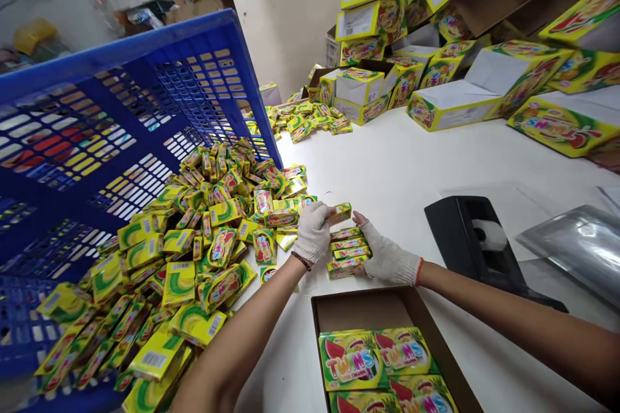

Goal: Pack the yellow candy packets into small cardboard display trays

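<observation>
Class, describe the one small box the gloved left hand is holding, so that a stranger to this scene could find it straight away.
Start at the big tipped blue crate spilling small yellow-green boxes onto the white table. Just right of that heap, two gloved hands flank a short neat stack of boxes. The small box is pinched in the left hand, raised above the stack, the only one lifted off the table.

The left hand in a white knit glove [312,232] pinches a small yellow-green cardboard packet [340,211] above a short row of like packets standing on edge [347,251] on the white table [411,161]; the right gloved hand [387,258] braces the row's far side, apparently touching it; a tipped blue plastic crate [97,142] spills a heap of packets [194,258] beside them; an open brown carton [358,310] sits just below.
</observation>
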`<state>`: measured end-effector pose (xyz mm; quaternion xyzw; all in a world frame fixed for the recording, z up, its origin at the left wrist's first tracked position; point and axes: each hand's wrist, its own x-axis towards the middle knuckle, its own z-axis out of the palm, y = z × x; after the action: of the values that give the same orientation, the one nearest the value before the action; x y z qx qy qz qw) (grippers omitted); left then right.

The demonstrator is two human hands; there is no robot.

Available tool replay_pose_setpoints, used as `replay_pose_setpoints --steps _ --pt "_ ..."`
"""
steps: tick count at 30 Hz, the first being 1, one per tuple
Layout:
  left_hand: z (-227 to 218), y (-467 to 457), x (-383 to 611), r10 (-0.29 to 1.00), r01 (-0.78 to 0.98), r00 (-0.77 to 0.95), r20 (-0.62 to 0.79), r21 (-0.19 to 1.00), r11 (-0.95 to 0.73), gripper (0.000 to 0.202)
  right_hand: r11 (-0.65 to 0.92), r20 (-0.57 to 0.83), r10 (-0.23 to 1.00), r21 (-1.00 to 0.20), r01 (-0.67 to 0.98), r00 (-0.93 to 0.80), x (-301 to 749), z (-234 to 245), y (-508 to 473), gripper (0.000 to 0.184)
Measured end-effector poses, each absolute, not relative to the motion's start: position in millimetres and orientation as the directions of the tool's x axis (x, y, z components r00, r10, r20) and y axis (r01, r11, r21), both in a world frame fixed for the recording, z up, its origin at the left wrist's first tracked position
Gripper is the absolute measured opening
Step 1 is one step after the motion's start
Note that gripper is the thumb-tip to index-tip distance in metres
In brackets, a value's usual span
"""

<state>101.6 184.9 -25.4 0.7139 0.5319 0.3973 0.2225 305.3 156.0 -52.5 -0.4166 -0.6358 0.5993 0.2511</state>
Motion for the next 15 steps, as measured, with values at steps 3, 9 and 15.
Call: replay_pose_setpoints --steps 3,9,15 --pt "-28.6 186.9 104.2 0.944 0.535 0.138 0.299 0.78 -0.325 0.02 -0.035 -0.189 0.843 -0.954 0.299 -0.503 306.0 -52.2 156.0 0.141" --pt "-63.8 165.3 106.4 0.975 0.397 0.169 0.145 0.895 -0.202 0.02 0.129 -0.099 0.859 -0.907 0.4 -0.502 311.3 -58.7 155.8 0.136" --pt "-86.5 131.5 105.3 0.986 0.19 0.079 0.144 0.969 -0.157 0.073 0.379 0.091 0.806 -0.838 0.392 -0.585 312.9 -70.6 157.3 0.123"
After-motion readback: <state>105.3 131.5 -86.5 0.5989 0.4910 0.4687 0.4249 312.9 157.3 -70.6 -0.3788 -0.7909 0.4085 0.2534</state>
